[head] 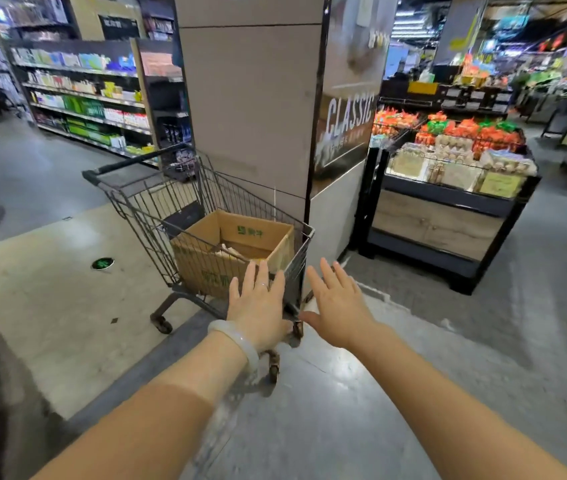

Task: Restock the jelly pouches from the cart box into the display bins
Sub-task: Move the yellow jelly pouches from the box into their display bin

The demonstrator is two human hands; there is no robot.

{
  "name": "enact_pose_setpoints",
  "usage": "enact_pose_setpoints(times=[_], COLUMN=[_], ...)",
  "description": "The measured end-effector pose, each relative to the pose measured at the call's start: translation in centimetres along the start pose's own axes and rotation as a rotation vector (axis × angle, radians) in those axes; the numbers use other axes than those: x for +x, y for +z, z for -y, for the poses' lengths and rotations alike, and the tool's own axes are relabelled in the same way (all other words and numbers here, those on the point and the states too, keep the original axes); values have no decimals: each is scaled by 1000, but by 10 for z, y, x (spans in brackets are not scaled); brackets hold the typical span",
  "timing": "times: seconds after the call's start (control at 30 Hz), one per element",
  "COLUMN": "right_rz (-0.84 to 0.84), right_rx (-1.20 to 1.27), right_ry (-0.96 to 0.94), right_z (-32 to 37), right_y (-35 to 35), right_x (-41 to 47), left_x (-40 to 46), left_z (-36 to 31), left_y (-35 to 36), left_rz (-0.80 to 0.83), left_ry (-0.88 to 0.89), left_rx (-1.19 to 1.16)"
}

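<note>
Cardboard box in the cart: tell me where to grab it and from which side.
Grip the cardboard box by its open top rim, coming down from above with the left hand on one side wall and the right hand on the opposite one. The wire walls of the cart hem in its sides, so probably only the top edges can be reached.

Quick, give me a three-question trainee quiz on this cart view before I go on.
1. True or false: the left hand grips a pouch.
2. The cardboard box sits: A) on the floor B) in the shopping cart C) on the display stand.
3. How are the right hand fingers held?

Key: 1 false, both hands are bare. 2 B. 3 Straight and spread, holding nothing.
</note>
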State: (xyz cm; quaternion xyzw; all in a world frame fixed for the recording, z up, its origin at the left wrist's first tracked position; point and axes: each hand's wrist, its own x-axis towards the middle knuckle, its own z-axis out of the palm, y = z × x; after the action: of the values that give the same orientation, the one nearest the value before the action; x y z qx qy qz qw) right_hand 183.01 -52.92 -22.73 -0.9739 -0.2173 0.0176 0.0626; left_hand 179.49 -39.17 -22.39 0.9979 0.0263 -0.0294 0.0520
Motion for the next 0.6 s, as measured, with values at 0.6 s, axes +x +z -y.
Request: enact_pose_setpoints(times=[0.6], right_rz=[204], right_rx=[-3], right_ry=[-334], right_z=[-42], right_y=[35], right_x=[424], left_x=[358], left_z=[130], left_y=[15], left_rz=[3], left_ry=[-454], left_rx=[-60])
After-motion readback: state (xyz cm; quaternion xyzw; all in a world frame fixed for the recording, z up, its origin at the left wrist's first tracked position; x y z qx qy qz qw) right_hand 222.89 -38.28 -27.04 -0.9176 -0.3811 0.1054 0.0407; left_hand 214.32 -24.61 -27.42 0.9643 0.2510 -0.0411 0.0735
